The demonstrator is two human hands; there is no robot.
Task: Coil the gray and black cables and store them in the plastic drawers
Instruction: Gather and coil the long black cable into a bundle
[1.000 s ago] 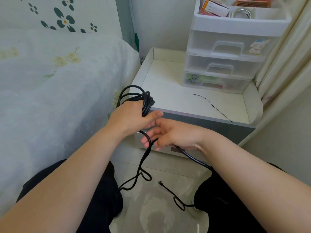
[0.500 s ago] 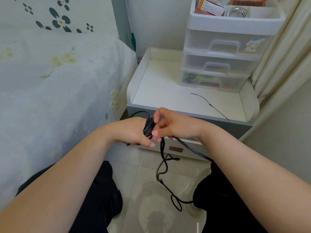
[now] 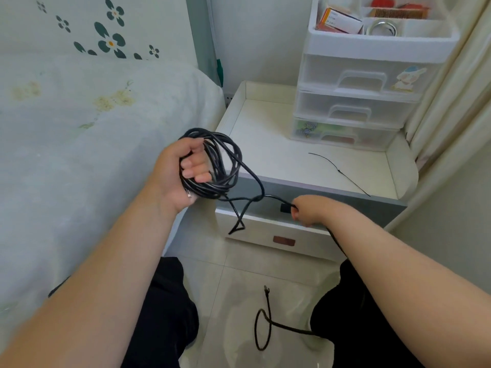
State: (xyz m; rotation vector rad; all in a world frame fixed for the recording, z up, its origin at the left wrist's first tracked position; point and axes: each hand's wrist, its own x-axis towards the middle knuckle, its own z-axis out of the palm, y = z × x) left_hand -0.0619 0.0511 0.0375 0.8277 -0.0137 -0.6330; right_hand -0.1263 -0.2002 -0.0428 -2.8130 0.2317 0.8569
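Left hand (image 3: pixel 183 173), fingers curled through a bundle of thin black rubbery cable (image 3: pixel 220 166), held loops upright just near of the white bedside cabinet (image 3: pixel 268 144). Right hand (image 3: pixel 305 212), farther right, pinched the trailing strand, slack running down to the tiled floor (image 3: pixel 239 288). Judged light, limp, springy; best gripped across all loops together. White plastic drawers (image 3: pixel 356 102) closed, far right.

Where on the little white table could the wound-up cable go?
On the bare tabletop in front of the plastic drawers, left of the thin black tie. The back right corner is crowded by the drawers.
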